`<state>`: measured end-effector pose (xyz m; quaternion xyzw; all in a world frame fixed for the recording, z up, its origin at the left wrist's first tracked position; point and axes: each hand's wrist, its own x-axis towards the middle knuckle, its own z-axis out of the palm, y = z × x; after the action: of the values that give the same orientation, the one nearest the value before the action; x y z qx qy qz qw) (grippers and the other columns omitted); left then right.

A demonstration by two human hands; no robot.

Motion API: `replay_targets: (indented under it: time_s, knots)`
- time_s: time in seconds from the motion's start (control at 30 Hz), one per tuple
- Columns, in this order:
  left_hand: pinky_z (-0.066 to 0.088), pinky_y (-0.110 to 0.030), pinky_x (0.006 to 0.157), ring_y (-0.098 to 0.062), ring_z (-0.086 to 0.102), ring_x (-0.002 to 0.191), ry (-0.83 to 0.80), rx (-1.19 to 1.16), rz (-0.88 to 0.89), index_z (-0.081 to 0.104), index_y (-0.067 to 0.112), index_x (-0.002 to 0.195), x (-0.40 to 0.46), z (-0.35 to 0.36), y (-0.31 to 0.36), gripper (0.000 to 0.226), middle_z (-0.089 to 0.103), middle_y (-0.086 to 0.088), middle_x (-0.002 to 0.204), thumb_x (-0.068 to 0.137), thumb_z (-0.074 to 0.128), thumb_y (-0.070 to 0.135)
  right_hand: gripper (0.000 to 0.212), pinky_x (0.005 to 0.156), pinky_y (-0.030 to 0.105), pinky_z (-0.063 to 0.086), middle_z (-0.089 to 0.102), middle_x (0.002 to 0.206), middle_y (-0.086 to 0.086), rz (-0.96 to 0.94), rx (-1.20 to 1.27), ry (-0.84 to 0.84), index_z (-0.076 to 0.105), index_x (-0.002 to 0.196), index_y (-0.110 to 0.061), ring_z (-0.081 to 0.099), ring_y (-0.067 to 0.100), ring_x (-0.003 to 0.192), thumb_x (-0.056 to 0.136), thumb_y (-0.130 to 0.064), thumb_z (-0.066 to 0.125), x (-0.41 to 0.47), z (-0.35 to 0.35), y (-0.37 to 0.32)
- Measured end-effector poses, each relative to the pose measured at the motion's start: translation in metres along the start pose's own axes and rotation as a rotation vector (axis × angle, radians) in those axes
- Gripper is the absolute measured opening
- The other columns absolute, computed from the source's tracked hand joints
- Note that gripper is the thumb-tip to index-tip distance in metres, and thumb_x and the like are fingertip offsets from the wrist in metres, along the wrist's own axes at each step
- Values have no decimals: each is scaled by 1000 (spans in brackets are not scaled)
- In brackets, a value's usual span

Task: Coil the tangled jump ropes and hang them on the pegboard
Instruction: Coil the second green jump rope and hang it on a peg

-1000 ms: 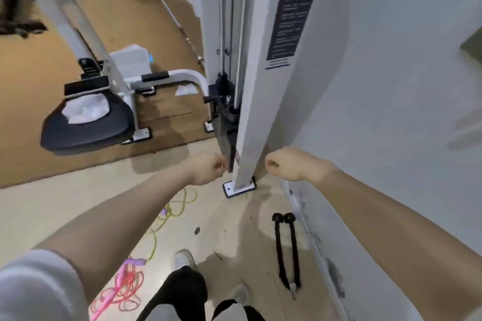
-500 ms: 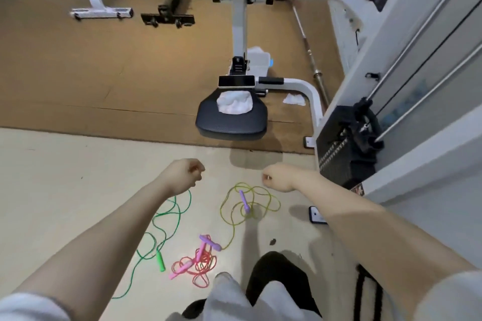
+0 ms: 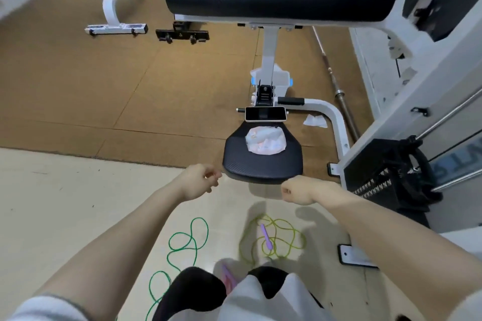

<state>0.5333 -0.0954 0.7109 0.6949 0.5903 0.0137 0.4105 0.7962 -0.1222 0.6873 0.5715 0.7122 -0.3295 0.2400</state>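
Green jump rope point(image 3: 187, 245), lower centre. Yellow-green jump rope point(image 3: 287, 240) with a lilac handle point(image 3: 266, 236), lower right of centre. Black seat pad point(image 3: 260, 161) bore a white cloth point(image 3: 266, 141). White machine frame point(image 3: 333, 122). Floor mat point(image 3: 104, 91) was tan; bare floor point(image 3: 65, 203) was cream.

A gym: padded machine seat point(image 3: 262, 161), weight stack point(image 3: 375, 177), barbell point(image 3: 339, 88).
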Motion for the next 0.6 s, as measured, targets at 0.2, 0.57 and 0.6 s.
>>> replay_targets:
  time_s: [0.2, 0.57, 0.6]
  knots:
    - [43, -21, 61, -10, 61, 72, -89, 43, 64, 60, 13, 99, 60, -32, 0, 18, 66, 0, 92, 96, 45, 22, 22, 71, 30, 41, 54, 95, 6, 58, 126, -22, 54, 93, -7, 50, 23, 89, 95, -22, 38, 30, -18, -4]
    - [37, -10, 54, -15, 53, 71, -471, 367, 512, 63, 14, 93, 221, -109, -29, 17, 58, 0, 83, 91, 48, 6, 25, 65, 30, 32, 57, 85, 4, 562, 587, 204, 52, 78, -9, 51, 25, 89, 97, -16, 38, 117, -32, -73]
    - [37, -6, 56, -15, 55, 75, -563, 419, 555, 64, 10, 101, 229, -119, -33, 18, 59, -2, 87, 92, 49, 5, 23, 71, 30, 36, 60, 93, 6, 605, 642, 229, 57, 87, -6, 54, 27, 94, 97, -18, 39, 127, -30, -98]
